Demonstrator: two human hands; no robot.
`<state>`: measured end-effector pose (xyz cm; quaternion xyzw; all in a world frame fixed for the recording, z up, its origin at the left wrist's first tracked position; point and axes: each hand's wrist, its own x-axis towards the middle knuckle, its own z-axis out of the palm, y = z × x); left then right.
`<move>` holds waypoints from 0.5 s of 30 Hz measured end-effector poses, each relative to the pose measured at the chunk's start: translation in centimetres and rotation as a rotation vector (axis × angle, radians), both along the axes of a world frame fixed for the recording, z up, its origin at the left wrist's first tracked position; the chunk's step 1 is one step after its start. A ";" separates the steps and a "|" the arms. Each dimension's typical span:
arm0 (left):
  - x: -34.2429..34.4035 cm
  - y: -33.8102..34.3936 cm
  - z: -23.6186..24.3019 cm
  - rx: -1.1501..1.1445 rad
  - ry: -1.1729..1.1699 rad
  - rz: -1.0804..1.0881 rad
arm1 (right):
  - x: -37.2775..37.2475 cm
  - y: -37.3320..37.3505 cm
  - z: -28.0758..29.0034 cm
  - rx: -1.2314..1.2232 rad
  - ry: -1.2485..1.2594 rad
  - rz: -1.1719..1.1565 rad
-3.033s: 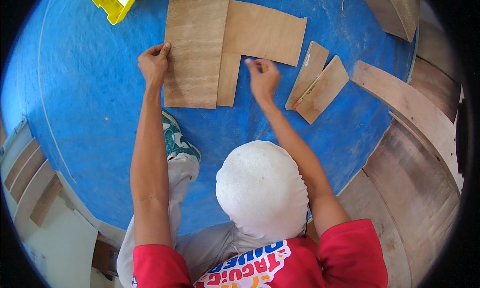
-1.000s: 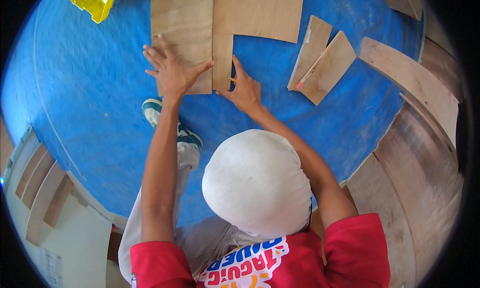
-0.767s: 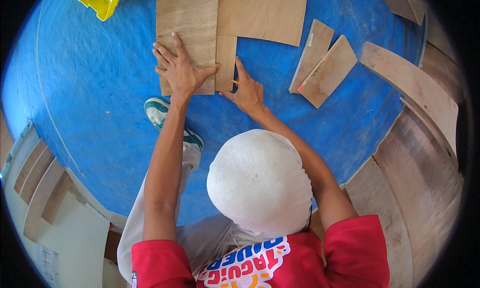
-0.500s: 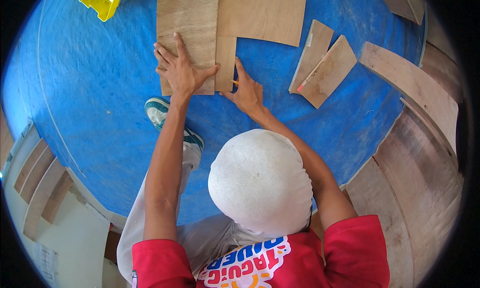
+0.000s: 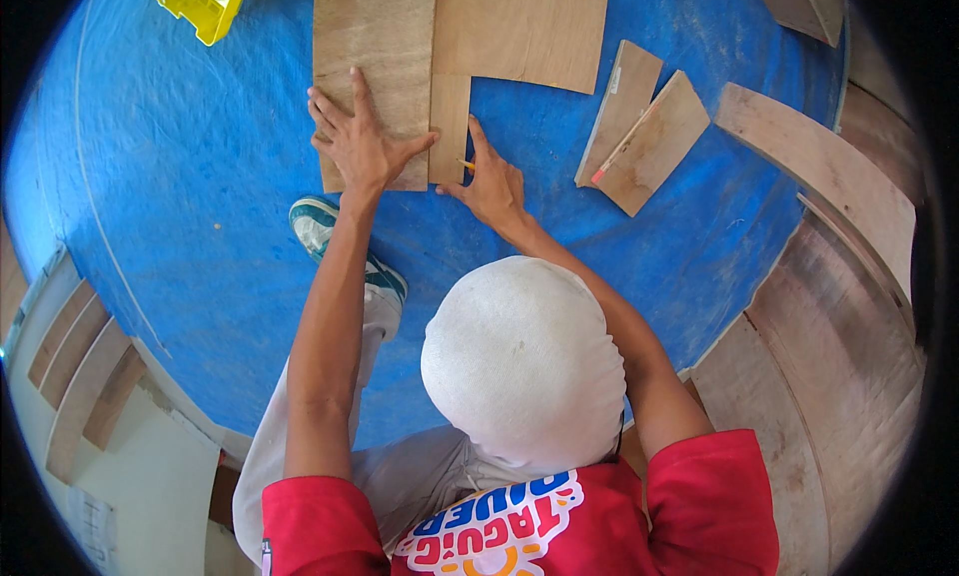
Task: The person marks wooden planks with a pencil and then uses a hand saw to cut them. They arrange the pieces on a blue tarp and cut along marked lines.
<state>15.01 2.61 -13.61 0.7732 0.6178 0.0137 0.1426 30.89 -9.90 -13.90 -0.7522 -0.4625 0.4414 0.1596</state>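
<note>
Plywood board (image 5: 380, 36), tan, faintly grained and straight-edged, lies on blue sheeting (image 5: 200, 176); we spread our left hand (image 5: 363, 154) wide upon it, while our right hand (image 5: 493, 188), thumb and forefinger parted about a narrower strip (image 5: 450, 121), holds a yellow pencil (image 5: 467, 163).

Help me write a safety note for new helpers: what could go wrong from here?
The wide plywood board under the spread left hand might shift if that hand slips. The right hand, holding what looks like a yellow pencil, is at the edge of the narrow wood strip and could nudge it. Both hands are bare, so splinters are possible.
</note>
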 end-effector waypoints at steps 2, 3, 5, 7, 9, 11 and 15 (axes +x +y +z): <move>-0.4 1.3 -0.1 -0.004 -0.092 0.124 | 0.2 0.3 0.4 -0.008 0.007 -0.030; -0.6 2.2 -0.3 -0.007 -0.119 0.185 | 0.3 0.4 0.6 -0.011 0.006 -0.066; -0.9 5.2 -0.9 -0.016 -0.338 0.238 | 0.9 1.1 1.0 0.020 0.002 -0.174; -0.5 7.7 -1.7 -0.019 -0.418 0.234 | 1.5 2.4 1.0 0.097 0.004 -0.310; -0.1 9.7 -2.1 -0.010 -0.377 0.175 | 2.9 4.8 0.4 0.241 0.052 -0.339; 0.5 10.5 -2.4 -0.040 -0.327 0.152 | 4.4 7.5 -0.5 0.268 0.066 -0.331; 1.1 10.5 -2.4 -0.051 -0.207 0.115 | 6.4 13.6 -2.2 0.515 -0.176 -0.255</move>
